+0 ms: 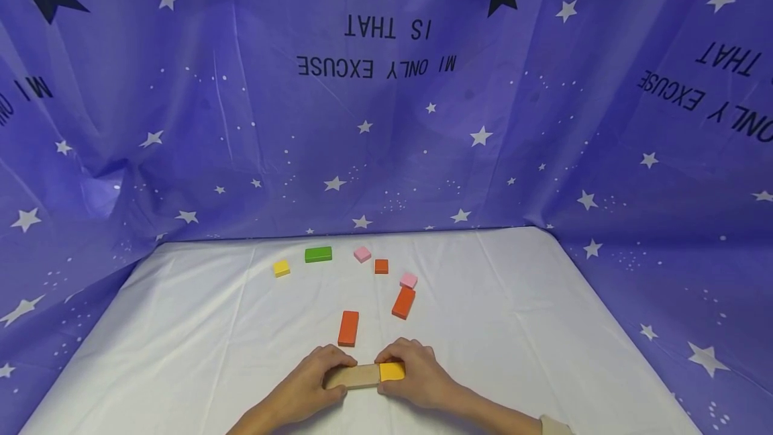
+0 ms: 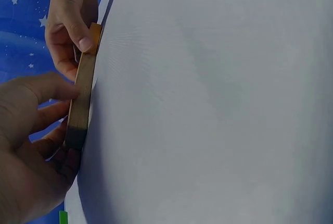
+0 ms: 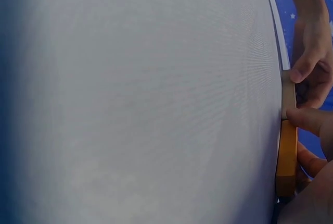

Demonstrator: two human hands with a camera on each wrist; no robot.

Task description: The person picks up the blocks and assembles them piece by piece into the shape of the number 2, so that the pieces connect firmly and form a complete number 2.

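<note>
A plain wooden block (image 1: pixel 361 376) lies near the front of the white table, end to end with a yellow block (image 1: pixel 392 372). My left hand (image 1: pixel 310 382) grips the wooden block by its left part, thumb on the near side and fingers on the far side. From the right, my right hand (image 1: pixel 420 376) holds the yellow block, covering its far end in the head view. The right wrist view shows more of the yellow block (image 3: pixel 286 153), longer than wide, its end meeting the wooden one. Just beyond the hands lies a red rectangular block (image 1: pixel 348 329).
Farther back on the white cloth (image 1: pixel 241 354) lie another red block (image 1: pixel 403 303), two pink pieces, one being the pink block (image 1: pixel 362 254), a small red block (image 1: pixel 382 266), a green block (image 1: pixel 318 254) and a small yellow block (image 1: pixel 281 268). A purple starred curtain (image 1: pixel 386 153) encloses the table.
</note>
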